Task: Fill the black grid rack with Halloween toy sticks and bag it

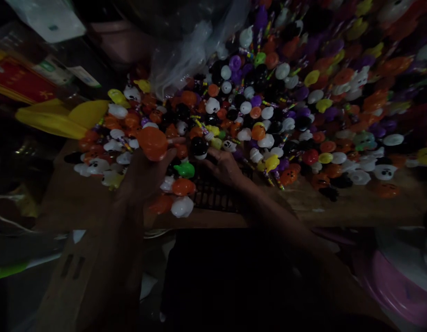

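Orange figure [153, 144], a single large piece at ten o'clock from one black grid [213, 198], looks light, stiff and slick, probably best cupped round its sides. Left hand [144, 177] touches it, grip unclear; right hand [229, 168] has fingers curled by one black-and-white piece [199, 148], pinch untellable. Toward five o'clock: one green piece [184, 169], two orange pieces [183, 187], two white pieces [182, 207].

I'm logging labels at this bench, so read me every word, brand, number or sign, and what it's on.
No text is legible.
Red-and-yellow package, far left: pale markings, too blurred to read.
Green-and-white label near it: too blurred.
White label on a dark item: too small.
White object, upper left: small dark mark, unreadable.
Striped sticks among the toys: patterning too small to tell.
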{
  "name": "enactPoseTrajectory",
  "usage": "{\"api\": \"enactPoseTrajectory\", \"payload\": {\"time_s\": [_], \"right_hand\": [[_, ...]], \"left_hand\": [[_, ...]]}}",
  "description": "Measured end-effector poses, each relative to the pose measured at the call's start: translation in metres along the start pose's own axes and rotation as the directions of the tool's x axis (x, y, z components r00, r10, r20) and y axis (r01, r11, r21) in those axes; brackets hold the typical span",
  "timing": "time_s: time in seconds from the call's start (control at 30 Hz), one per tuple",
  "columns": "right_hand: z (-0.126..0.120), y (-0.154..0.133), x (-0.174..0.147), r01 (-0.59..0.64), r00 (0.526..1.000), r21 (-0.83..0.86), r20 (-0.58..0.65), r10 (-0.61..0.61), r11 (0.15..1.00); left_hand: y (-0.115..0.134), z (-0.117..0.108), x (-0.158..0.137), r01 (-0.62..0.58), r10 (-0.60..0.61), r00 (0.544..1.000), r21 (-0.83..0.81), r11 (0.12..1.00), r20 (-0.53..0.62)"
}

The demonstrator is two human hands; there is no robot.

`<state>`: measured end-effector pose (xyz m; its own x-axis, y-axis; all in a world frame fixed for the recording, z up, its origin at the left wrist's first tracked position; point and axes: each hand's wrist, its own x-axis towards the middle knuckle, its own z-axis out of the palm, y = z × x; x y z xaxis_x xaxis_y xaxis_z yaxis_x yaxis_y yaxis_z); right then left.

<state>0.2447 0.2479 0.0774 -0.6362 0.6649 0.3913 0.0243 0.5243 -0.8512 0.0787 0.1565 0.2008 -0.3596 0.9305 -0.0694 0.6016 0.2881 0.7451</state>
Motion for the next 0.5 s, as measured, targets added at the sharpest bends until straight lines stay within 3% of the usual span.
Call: {"api": "enactPoseTrajectory", "payload": {"time_s": [0.13,0.33,0.5], "right_hand": [[0.0016,0.0031,-0.0009,-0.039,0.998,-0.048,-0.052,0.037,0.998],[-0.0027,-0.0013,-0.0022,-0.050,0.997,0.026,-0.049,0.052,0.998],[-0.0043,-0.0047,-0.0051,-0.113,0.992,0.033,-0.054,0.114,0.993]], "left_hand": [[-0.0042,0.0005,0.0002,0.026,-0.026,1.000,-0.010,1.000,-0.011],[-0.0106,-0.0008,0.0024,-0.040,0.040,0.999,-0.030,0.999,0.001],[-0.0050,-0.0068,0.0081,-0.126,0.131,0.988,-0.063,0.990,0.077]]}}
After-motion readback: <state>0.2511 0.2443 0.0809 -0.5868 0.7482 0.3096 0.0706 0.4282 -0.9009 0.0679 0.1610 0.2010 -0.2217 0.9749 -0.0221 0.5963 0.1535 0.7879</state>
